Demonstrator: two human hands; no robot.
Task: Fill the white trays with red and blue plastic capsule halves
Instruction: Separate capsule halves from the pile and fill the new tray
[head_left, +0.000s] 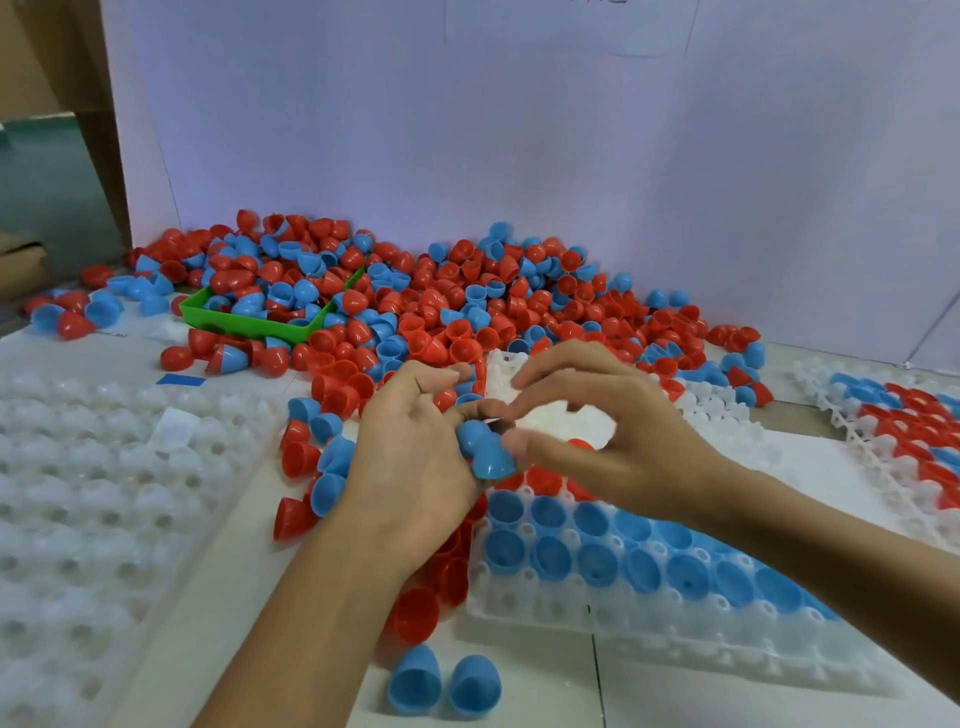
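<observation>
Two bare forearms in frame, one entering from the bottom edge, one from the lower right. No sleeves, cuffs or gloves showing on either arm up to the frame edge. Left hand (415, 467): no rings, watch or band that I can make out. Right hand (613, 431): same, bare fingers and wrist, partly motion-blurred so fine detail like nails is unreadable. No clothing, tattoos or markings visible. Rest of the person is out of view.

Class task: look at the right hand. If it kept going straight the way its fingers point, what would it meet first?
The right hand points left, so it would probably first meet the blue capsule half held in the left hand; depth is uncertain.
</observation>
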